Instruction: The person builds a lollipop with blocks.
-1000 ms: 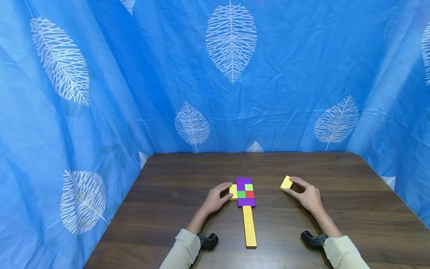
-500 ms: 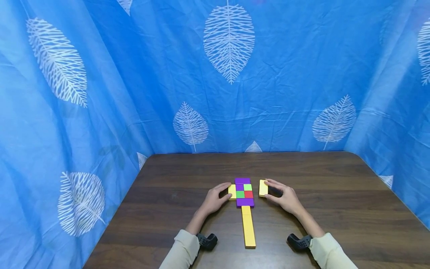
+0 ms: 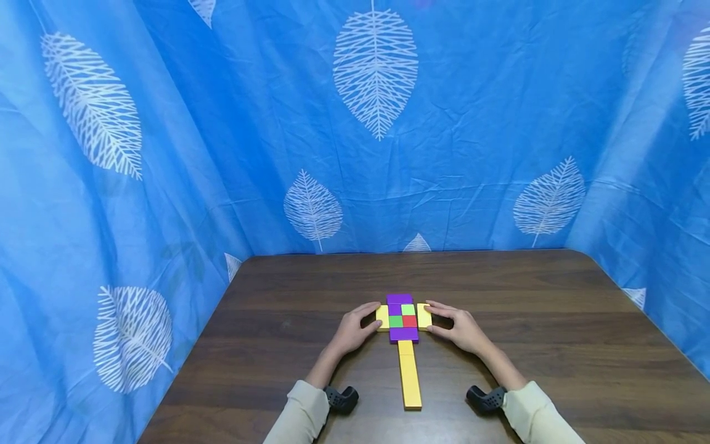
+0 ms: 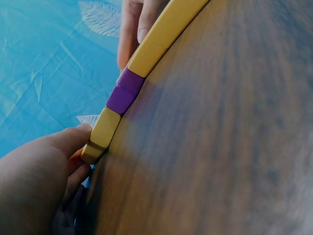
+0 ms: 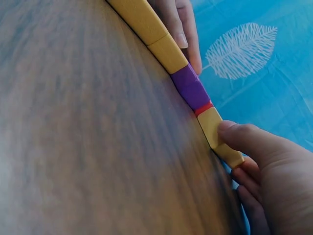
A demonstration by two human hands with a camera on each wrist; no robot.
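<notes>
On the table lies a flat pattern of coloured blocks: a purple block [image 3: 399,299] at the top, another purple block [image 3: 403,335] at the bottom, and small purple, light green [image 3: 407,309], green [image 3: 395,321] and red [image 3: 409,321] squares between them. My left hand [image 3: 350,332] pinches a yellow block [image 3: 382,318] against the pattern's left side. With thumb and fingers my right hand [image 3: 465,332] grips a second yellow block [image 3: 424,317], a thin dark gap from the right side in the head view. In the right wrist view this block [image 5: 210,127] sits close by a red edge [image 5: 203,107].
A long yellow strip of blocks [image 3: 410,379] runs from the lower purple block toward the near side. The brown wooden table [image 3: 554,320] extends around the pattern. Behind it hangs a blue cloth [image 3: 466,123] with white leaf prints.
My right hand has brought its yellow block leftward from the right part of the table and straightened it beside the pattern. The left hand keeps its grip on the other yellow block.
</notes>
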